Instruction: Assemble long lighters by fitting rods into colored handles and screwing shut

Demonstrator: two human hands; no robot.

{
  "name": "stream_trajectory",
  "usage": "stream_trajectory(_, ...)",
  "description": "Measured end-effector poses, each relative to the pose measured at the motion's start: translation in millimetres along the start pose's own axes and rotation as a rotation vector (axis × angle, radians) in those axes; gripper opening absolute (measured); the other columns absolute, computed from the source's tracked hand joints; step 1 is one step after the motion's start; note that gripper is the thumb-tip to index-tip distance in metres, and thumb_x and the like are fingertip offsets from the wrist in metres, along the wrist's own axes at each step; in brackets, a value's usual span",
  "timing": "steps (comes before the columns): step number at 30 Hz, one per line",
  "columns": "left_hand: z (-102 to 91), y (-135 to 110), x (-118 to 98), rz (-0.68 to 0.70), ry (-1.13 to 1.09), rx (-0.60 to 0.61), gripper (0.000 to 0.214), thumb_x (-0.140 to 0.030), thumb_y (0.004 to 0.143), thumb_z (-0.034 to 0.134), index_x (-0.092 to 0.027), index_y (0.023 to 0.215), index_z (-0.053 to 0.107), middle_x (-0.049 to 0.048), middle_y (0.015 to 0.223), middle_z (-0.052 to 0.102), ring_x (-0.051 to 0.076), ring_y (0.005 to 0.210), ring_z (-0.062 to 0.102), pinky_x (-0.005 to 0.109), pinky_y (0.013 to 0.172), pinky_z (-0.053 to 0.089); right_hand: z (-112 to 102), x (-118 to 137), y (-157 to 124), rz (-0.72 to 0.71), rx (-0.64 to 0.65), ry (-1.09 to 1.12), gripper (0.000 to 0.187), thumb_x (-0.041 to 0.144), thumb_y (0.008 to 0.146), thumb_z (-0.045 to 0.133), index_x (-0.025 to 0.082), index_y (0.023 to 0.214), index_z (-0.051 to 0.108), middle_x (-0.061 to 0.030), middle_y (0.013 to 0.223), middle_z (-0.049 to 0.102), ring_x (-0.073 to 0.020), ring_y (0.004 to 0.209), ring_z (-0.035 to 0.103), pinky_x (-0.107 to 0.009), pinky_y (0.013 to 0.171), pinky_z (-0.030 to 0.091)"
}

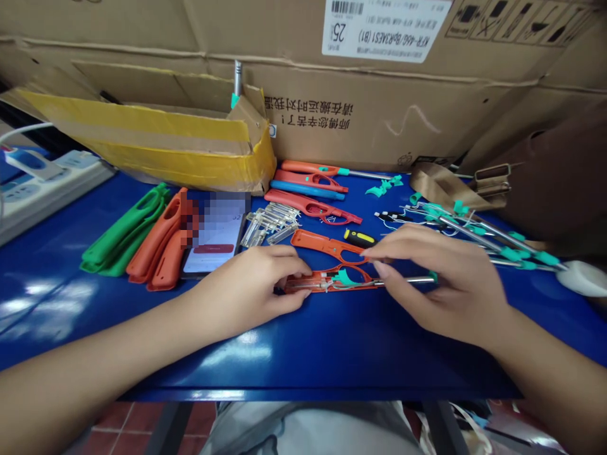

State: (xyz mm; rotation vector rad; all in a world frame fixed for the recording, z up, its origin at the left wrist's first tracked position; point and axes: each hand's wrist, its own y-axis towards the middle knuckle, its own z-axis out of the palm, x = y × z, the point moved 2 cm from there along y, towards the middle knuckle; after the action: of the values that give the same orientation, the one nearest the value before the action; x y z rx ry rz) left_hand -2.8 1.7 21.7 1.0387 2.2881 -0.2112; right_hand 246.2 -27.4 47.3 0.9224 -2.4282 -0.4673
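An orange lighter half-shell lies face up near the table's front edge, with a clear tank, white wires and a green trigger in it. My left hand grips its left end between thumb and fingers. A metal tube extends from its right end. My right hand hovers over that end, thumb and index finger brought close in a pinch; whatever lies between the tips cannot be made out. Just behind is an empty orange half-shell. A black and yellow screwdriver lies partly behind my right hand.
Green shells, orange shells and a phone lie left. Clear tanks and red shells sit behind. Metal tubes with green tips lie right. A yellow-taped carton and a large cardboard box stand behind.
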Motion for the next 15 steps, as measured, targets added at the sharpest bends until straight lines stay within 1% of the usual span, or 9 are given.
stream_trajectory(3, -1.3, -0.7, -2.2, 0.031, 0.073, -0.006, 0.015, -0.024, 0.093, 0.068, -0.018, 0.106, 0.073, 0.0043, 0.097, 0.07, 0.019, 0.088, 0.066, 0.03, 0.076, 0.053, -0.7, -0.8, 3.1, 0.014, 0.084, 0.015, 0.026, 0.031, 0.093, 0.064, 0.027, 0.117, 0.073, -0.0077, 0.104, 0.078, -0.0261, 0.096, 0.072, -0.041, 0.084, 0.057)
stream_trajectory(7, 2.2, -0.6, -4.3, 0.152, 0.151, 0.021, 0.017, -0.028, 0.098, 0.065, -0.02, 0.112, 0.07, 0.0062, 0.108, 0.068, 0.022, 0.102, 0.063, 0.033, 0.088, 0.052, 3.7, -1.0, 4.9, 0.023, 0.163, 0.032, 0.027, 0.035, 0.091, 0.066, 0.028, 0.117, 0.073, -0.0076, 0.103, 0.077, -0.0253, 0.096, 0.071, -0.037, 0.082, 0.057)
stream_trajectory(9, 6.4, -0.5, -3.6, 0.202, 0.168, 0.026, 0.019, -0.029, 0.101, 0.061, -0.021, 0.117, 0.068, 0.0069, 0.112, 0.067, 0.022, 0.103, 0.061, 0.035, 0.09, 0.05, 4.7, -1.9, 3.7, 0.031, 0.191, 0.039, 0.025, 0.034, 0.091, 0.067, 0.028, 0.115, 0.073, -0.0071, 0.102, 0.077, -0.0244, 0.095, 0.071, -0.035, 0.081, 0.057)
stream_trajectory(12, 12.7, -0.7, -1.4, 0.245, 0.192, 0.02, 0.022, -0.027, 0.105, 0.055, -0.023, 0.123, 0.067, 0.006, 0.112, 0.066, 0.021, 0.102, 0.06, 0.034, 0.09, 0.049, 4.2, -5.4, 0.3, 0.065, 0.238, 0.053, 0.02, 0.028, 0.091, 0.066, 0.027, 0.11, 0.073, -0.0056, 0.1, 0.076, -0.022, 0.092, 0.071, -0.032, 0.078, 0.056)
stream_trajectory(15, 15.6, -1.1, 0.0, 0.259, 0.217, 0.006, 0.024, -0.025, 0.106, 0.052, -0.024, 0.126, 0.066, 0.0055, 0.112, 0.066, 0.02, 0.101, 0.061, 0.034, 0.089, 0.048, 4.8, -10.5, -2.7, 0.108, 0.33, 0.101, 0.016, 0.022, 0.094, 0.061, 0.026, 0.105, 0.072, -0.0036, 0.1, 0.075, -0.0188, 0.09, 0.07, -0.029, 0.077, 0.054)
